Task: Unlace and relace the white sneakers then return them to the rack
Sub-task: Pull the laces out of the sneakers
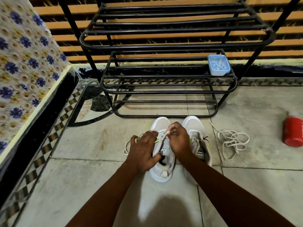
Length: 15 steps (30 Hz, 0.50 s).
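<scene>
Two white sneakers stand side by side on the tiled floor, toes toward the black metal rack (167,92). My left hand (144,151) lies over the left sneaker (161,171), thumb at its opening, fingers spread across the eyelets. My right hand (178,140) pinches a white lace (164,136) above that sneaker's tongue. A loop of this lace trails out to the left of my left hand. The right sneaker (199,136) has no lace in its eyelets. A loose white lace (232,141) lies tangled on the floor to its right.
A light blue plastic box (218,65) sits on the rack's middle shelf at the right. A red bottle (293,131) lies on the floor at the far right. A floral cloth covers a raised ledge (24,63) on the left.
</scene>
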### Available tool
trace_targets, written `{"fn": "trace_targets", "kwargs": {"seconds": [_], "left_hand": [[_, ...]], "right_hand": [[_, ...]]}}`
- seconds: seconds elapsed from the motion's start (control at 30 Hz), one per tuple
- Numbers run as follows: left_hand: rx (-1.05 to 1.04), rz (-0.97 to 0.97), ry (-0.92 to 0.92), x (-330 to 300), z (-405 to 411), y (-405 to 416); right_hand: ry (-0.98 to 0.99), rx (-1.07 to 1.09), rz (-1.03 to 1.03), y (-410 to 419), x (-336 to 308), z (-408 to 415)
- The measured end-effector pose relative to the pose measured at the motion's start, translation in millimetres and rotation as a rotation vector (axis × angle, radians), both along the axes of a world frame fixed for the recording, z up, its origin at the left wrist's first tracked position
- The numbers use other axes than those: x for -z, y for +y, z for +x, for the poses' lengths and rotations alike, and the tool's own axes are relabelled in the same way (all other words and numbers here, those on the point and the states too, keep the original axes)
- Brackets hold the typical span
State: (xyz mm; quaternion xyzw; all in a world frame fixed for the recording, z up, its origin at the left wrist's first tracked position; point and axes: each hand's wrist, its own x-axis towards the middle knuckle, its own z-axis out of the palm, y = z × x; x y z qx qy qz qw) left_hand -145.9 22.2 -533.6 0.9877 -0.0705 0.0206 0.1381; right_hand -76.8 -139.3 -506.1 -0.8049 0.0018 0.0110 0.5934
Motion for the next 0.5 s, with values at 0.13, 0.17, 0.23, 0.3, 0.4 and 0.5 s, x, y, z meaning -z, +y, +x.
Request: {"fn": "trace_targets", "kwargs": {"seconds": [0.13, 0.17, 0.23, 0.3, 0.4, 0.5], "left_hand": [[0.011, -0.009, -0.010, 3, 1, 0], [0.014, -0.012, -0.017, 3, 1, 0], [0.028, -0.026, -0.033, 3, 2, 0], [0.038, -0.054, -0.036, 4, 3, 0], [0.046, -0.070, -0.028, 6, 5, -1], [0.051, -0.068, -0.030, 7, 4, -1]], "right_hand": [[-0.055, -0.199, 0.031, -11, -2, 5], [-0.060, -0.244, 0.037, -14, -4, 7], [-0.019, -0.301, 0.080, -18, -7, 11], [0.052, -0.325, 0.131, -17, -13, 11], [0.218, -0.290, 0.190, -14, -22, 13], [0.204, -0.305, -0.001, -14, -32, 22]]}}
